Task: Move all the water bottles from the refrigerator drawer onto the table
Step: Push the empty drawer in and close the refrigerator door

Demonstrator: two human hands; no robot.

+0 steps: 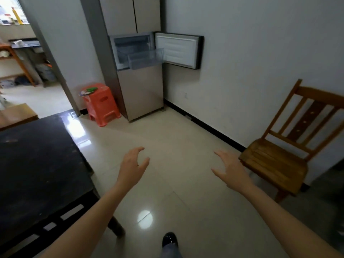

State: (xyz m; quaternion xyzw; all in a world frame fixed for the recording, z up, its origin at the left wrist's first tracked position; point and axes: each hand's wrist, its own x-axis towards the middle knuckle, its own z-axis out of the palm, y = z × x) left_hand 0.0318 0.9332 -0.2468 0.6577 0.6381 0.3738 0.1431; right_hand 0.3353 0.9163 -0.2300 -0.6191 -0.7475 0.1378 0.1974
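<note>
Water bottles: none can be made out anywhere in view, neither in the drawer nor on the table; the picture is soft at that range, so a clear bottle could be missed.
Drawer: the clear plastic refrigerator drawer (144, 59) stands pulled out of the open middle compartment and looks empty as far as can be told.
Refrigerator: tall beige metal refrigerator (138, 86) against the far wall, its small white-lined compartment door (178, 50) swung wide to the right.
Table: dark, worn wooden table (37, 164) at the left, near the person and well apart from the refrigerator; the part in view carries no bottles.
Progress: by my reading, either the work is about to start or the bottles lie outside the view; no transfer shows as done.
Left hand: the left hand (133, 165) is held out over the floor, fingers spread and curled, holding nothing.
Right hand: the right hand (231, 169) is likewise spread and bare.
Surroundings: orange plastic stool (101, 104) just beside the refrigerator; brown wooden slat-back chair (286, 146) by the right wall; glossy pale floor tiles (167, 136) between.
</note>
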